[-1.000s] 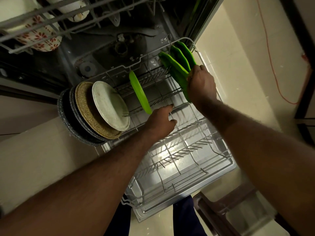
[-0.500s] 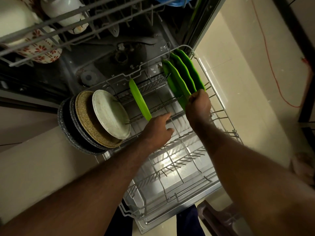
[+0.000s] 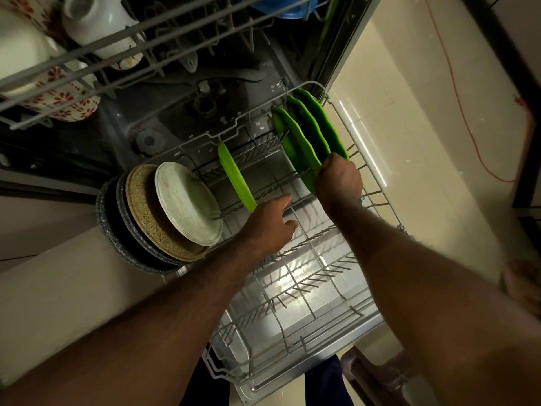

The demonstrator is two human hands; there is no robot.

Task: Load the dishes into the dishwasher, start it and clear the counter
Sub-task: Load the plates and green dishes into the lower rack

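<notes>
The lower dishwasher rack is pulled out over the open door. Three green plates stand on edge at its far right; my right hand grips the near edge of the frontmost one. A single green plate stands alone in the middle row. My left hand rests on the rack wires just beside its lower edge, fingers loosely curled, holding nothing. At the rack's left stand a white plate, a speckled tan plate and dark plates behind.
The upper rack juts out at top left with a white mug, a red-flowered bowl and a blue dish. Beige tiled floor lies to the right with an orange cable. A brown stool stands near my legs.
My right hand slid down the green plates toward me, setting them lower into the rack. My left hand stayed by the single green plate. The view tilted slightly.
</notes>
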